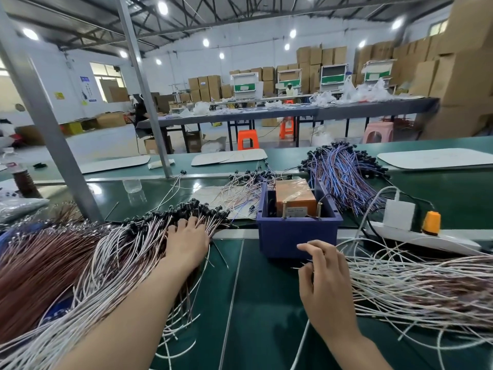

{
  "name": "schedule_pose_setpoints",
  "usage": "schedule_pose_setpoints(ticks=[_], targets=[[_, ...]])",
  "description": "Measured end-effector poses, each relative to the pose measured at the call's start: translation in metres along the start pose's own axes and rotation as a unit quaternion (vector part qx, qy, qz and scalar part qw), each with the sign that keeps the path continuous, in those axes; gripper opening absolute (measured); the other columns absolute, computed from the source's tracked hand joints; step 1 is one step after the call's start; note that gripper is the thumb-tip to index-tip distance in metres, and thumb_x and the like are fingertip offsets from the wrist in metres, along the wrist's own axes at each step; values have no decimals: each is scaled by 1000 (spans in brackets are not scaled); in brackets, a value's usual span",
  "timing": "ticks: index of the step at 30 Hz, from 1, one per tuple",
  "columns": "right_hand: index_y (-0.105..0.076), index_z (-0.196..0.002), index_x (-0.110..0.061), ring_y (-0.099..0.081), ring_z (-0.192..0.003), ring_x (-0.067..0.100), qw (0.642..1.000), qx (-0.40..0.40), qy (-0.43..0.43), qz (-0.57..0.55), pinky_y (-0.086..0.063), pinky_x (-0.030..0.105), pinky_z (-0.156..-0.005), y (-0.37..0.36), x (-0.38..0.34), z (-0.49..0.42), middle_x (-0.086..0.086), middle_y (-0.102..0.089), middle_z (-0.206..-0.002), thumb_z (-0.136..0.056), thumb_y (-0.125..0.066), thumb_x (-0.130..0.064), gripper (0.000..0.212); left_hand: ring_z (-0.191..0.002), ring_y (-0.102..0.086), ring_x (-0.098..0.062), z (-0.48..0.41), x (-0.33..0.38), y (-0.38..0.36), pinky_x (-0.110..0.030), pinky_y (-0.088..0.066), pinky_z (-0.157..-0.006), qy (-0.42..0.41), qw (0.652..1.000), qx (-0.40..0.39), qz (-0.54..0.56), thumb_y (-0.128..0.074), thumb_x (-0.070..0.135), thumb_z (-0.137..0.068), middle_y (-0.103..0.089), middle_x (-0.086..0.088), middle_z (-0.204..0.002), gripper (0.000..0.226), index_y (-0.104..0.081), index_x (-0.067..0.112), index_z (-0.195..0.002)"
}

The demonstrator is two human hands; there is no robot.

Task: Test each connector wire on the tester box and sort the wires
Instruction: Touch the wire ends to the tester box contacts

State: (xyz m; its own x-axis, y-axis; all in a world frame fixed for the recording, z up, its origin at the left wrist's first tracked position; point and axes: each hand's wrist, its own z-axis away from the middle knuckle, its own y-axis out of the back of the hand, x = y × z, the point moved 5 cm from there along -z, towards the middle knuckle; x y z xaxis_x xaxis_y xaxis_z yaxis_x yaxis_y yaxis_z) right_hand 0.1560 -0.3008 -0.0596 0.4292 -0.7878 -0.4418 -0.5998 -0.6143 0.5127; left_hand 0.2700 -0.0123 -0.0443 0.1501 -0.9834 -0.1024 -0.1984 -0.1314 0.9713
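Head view. Left hand (186, 243) lay flat on the left wire pile (120, 252), fingers straight and slightly spread, tips among its black connectors (186, 210). Right hand (325, 279) hovered at the ends of the right wire pile (413, 284), fingers half curled, thumb near forefinger; thin wire tips showed beside them, but a grip could not be told. Tester box (294, 194) sat in a blue bin (293, 236) between the hands, farther back on the green bench (253, 303). A power strip (426, 240) lay to the right. Behind: tables (293, 110), orange stools (247, 139), stacked cartons (466, 76).
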Motion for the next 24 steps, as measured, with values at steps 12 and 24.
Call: schedule_pose_setpoints(ticks=[12, 24], targets=[[-63, -117, -17, -47, -108, 16, 998, 36, -41, -32, -51, 43, -90, 4, 8, 0, 0, -54, -118, -85, -67, 4, 38, -101, -63, -26, 9, -14, 18, -40, -48, -93, 38, 957, 198, 208, -52, 11, -101, -66, -12, -115, 23, -64, 8, -120], [-61, -105, -43, -55, -105, 4, 954, 31, -183, -235, -47, 23, -84, 14, 14, 5, -15, -55, -112, -94, -56, -6, 39, -87, -57, -3, 63, 52, 111, -21, -49, -81, -64, 778, 365, 507, -53, 23, -101, -57, 14, -99, 9, -57, 22, -109]])
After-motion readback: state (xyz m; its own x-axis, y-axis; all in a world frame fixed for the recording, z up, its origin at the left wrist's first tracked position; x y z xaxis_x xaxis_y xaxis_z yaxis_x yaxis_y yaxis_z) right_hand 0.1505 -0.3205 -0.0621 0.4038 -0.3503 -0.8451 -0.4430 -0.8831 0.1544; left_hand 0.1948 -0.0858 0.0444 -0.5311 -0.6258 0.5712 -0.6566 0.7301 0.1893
